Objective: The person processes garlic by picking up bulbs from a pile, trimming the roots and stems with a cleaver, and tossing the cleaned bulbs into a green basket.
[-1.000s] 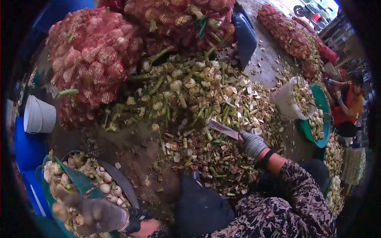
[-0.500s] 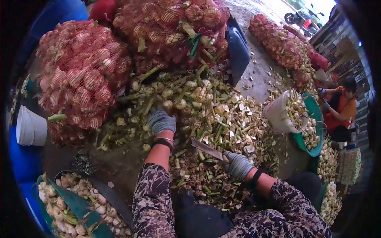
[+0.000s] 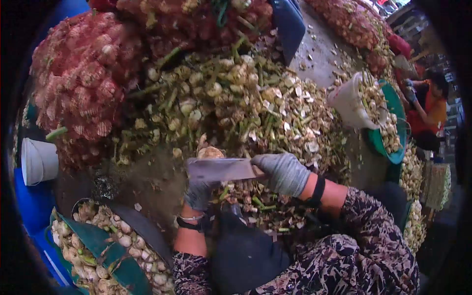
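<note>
The gloved right hand (image 3: 286, 174) has its fingers wrapped around the handle of a knife (image 3: 221, 169), whose broad blade points toward nine o'clock. The gloved left hand (image 3: 197, 194) grips a garlic bulb (image 3: 211, 152), seen just past the blade at about twelve o'clock from that hand; the blade hides most of those fingers. By the view's clock, a garlic pile (image 3: 236, 81) spreads at twelve, a net sack (image 3: 81, 83) bulges at ten, and a white bucket (image 3: 349, 105) leans at two.
</note>
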Demonstrator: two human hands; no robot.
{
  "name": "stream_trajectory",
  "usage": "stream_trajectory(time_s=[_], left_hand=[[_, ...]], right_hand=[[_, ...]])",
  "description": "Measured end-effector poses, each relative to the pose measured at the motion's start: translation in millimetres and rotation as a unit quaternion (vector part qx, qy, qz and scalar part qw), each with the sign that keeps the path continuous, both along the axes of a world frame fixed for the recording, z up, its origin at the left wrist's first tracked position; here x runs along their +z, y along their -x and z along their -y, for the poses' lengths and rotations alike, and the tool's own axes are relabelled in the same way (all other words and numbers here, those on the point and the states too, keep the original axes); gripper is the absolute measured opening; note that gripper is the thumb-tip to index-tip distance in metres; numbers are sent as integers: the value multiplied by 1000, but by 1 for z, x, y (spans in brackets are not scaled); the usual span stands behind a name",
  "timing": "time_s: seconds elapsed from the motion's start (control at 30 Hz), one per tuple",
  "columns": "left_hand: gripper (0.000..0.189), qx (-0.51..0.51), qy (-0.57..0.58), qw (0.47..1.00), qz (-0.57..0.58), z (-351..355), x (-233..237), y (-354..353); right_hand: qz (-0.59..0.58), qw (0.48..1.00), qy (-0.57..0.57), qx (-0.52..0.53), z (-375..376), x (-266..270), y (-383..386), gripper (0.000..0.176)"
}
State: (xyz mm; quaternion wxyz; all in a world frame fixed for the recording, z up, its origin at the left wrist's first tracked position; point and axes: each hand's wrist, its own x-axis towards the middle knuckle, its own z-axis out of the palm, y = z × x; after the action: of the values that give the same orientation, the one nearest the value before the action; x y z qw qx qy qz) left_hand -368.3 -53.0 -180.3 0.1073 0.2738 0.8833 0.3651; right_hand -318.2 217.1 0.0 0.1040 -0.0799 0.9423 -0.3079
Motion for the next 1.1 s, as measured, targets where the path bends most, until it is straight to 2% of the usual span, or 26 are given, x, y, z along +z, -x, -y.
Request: stream_trajectory(time_s=[0.03, 0.07, 0.1, 0.13, 0.17, 0.23, 0.3, 0.43, 0.47, 0.53, 0.67, 0.7, 0.73, 0.77, 0.8, 0.83, 0.87, 0.9, 0.93, 0.97, 1.0, 1.07, 1.1], left_hand=[[48, -45, 59, 991, -108, 7, -22, -17], [44, -89, 113, 966, -216, 7, -20, -27], [44, -59, 35, 994, -82, 16, -13, -42], [44, -14, -68, 995, 68, 18, 9, -48], [43, 23, -150, 971, 183, 18, 31, -53], [43, 53, -216, 938, 265, 18, 59, -58], [42, 61, -235, 926, 289, 18, 77, -60], [41, 56, -211, 939, 266, 15, 88, -61], [40, 54, -204, 943, 258, 15, 90, -61], [40, 46, -190, 952, 237, 15, 92, -63], [39, 41, -150, 965, 210, 16, 107, -68], [38, 48, -152, 959, 234, 15, 115, -69], [38, 67, -181, 932, 307, 13, 124, -70], [41, 56, -267, 875, 400, 20, 101, -82], [44, 43, -342, 803, 486, 32, 79, -91], [44, 51, -349, 805, 477, 30, 86, -82], [51, 48, -271, 888, 368, 26, 103, -72], [58, 23, -169, 947, 271, 25, 124, -67], [65, -21, -74, 985, 153, 13, 132, -53], [74, 13, -110, 963, 245, 5, 131, -48], [74, 10, -112, 962, 250, -3, 121, -49], [82, 2, -142, 965, 221, -12, 94, -50], [84, 61, -197, 972, 112, -20, 141, -44]], right_hand=[[44, 997, -21, 57, 6, 13, 2, 36], [86, 989, -42, 116, 10, 18, 0, 44], [26, 989, -35, 139, 13, 15, -4, 45], [29, 989, -34, 138, 17, 15, -7, 45], [41, 987, -47, 148, 21, 17, -8, 43], [23, 985, -44, 166, 24, 21, -12, 36], [49, 982, -66, 172, 30, 29, -13, 36], [84, 976, -102, 173, 36, 24, -11, 36], [84, 976, -103, 173, 36, 22, -9, 36], [72, 982, -84, 154, 31, 13, -7, 21], [25, 979, -122, 163, 29, -14, -6, 20], [85, 977, -115, 159, 26, -24, -3, 36], [93, 982, -150, 63, 13, -43, -1, 30], [187, 958, -198, -91, -14, -52, 20, 19], [119, 966, -158, -166, -45, -70, 16, 14], [108, 963, 109, -222, -69, -108, 4, 17], [104, 891, 368, -245, -77, -135, 3, 20], [98, 954, 241, -147, -50, -103, -5, 25], [71, 991, 97, -55, -21, -48, 3, 35], [149, 962, 197, -115, 5, -32, 3, 38], [237, 909, 297, -171, 28, -21, -5, 42], [357, 820, 428, -129, 49, 19, 3, 46], [310, 815, 470, -139, 58, -8, -3, 50]])
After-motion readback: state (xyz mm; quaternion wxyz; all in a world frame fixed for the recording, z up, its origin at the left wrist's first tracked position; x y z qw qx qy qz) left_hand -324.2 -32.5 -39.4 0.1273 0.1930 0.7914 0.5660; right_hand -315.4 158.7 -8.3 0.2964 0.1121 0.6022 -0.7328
